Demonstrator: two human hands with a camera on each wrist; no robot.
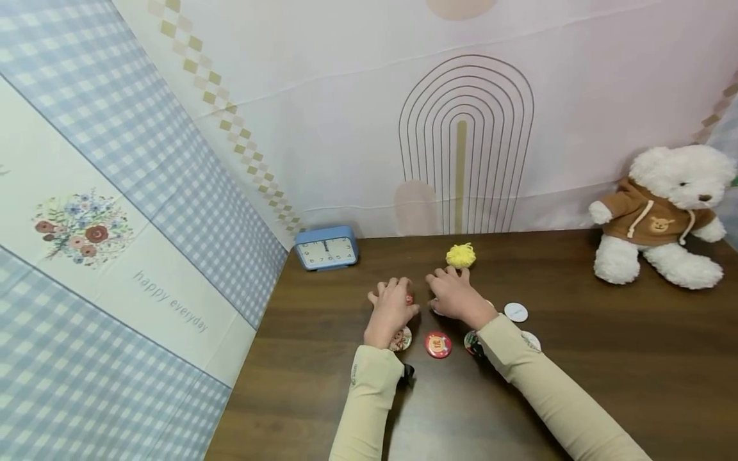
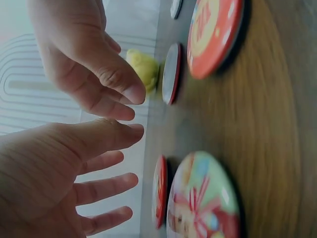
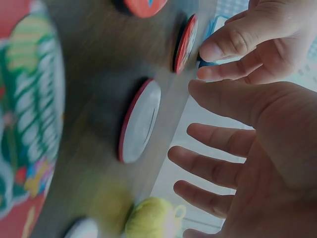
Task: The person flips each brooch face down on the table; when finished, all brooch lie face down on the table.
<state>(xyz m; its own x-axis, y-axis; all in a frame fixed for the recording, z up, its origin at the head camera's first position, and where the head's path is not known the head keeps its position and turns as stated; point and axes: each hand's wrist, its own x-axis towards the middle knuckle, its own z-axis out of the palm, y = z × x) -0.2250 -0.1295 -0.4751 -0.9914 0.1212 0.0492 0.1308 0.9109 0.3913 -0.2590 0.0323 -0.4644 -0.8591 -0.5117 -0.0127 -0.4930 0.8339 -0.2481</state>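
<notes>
My left hand [image 1: 389, 314], fingers spread, hovers over a small red round badge [image 1: 409, 299], holding nothing. Just below its wrist lies a badge with a picture of a red bow [image 2: 205, 198], partly covered in the head view. To the right, my right hand [image 1: 458, 296] reaches over a white-faced badge with a red rim [image 3: 141, 121], its fingers loose and apart. Between the forearms sits a red badge with a gold centre [image 1: 438, 344]. A green patterned badge [image 3: 29, 109] lies beneath the right wrist, partly hidden by the sleeve in the head view.
White badges [image 1: 516, 312] lie right of the right forearm. A yellow yarn ball [image 1: 460, 255] sits beyond the right hand. At the back left stands a blue clock [image 1: 327, 248]; a white teddy bear [image 1: 657, 218] in a brown hoodie sits at the right of the wooden table [image 1: 300, 384].
</notes>
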